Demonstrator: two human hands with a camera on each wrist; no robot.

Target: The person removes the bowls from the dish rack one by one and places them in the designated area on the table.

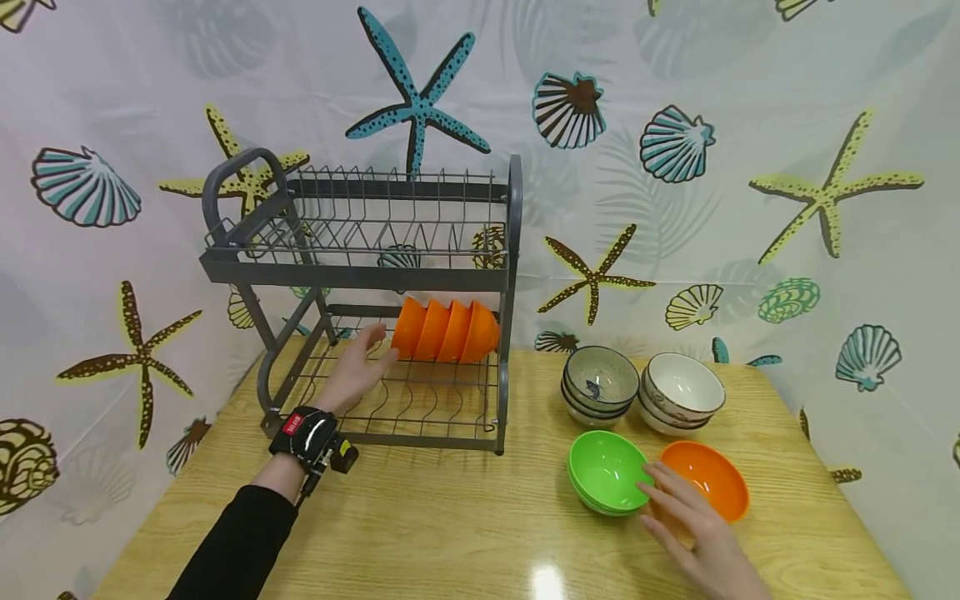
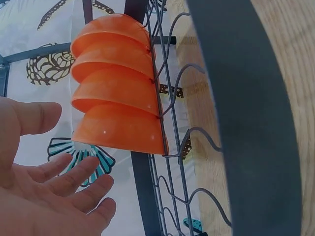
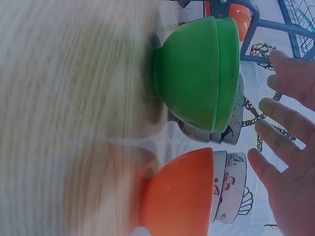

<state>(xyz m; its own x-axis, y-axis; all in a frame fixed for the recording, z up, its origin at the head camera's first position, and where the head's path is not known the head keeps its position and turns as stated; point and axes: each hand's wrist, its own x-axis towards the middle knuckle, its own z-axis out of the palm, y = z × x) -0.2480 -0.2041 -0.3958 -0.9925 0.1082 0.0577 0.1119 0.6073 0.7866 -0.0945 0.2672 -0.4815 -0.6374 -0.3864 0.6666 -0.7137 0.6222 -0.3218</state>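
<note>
Several orange bowls (image 1: 480, 332) stand on edge in a row on the lower tier of a grey dish rack (image 1: 450, 442). My left hand (image 1: 355, 372) reaches in beside the leftmost one, its fingers spread. In the left wrist view, the palm of that hand (image 2: 54, 196) faces the nearest bowl (image 2: 118, 129) with nothing in its grasp. On the right, my right hand (image 1: 697, 533) hovers with fingers extended near the stacked green bowls (image 1: 606, 467) and partly over a single orange bowl (image 1: 716, 483). The right wrist view shows two green rims nested together (image 3: 197, 73).
Behind the green bowls are a stack of grey speckled bowls (image 1: 602, 379) and a stack of white patterned bowls (image 1: 684, 387). The rack's upper tier (image 1: 360, 271) overhangs the orange row. A patterned cloth (image 1: 750, 125) hangs behind the wooden table (image 1: 450, 533).
</note>
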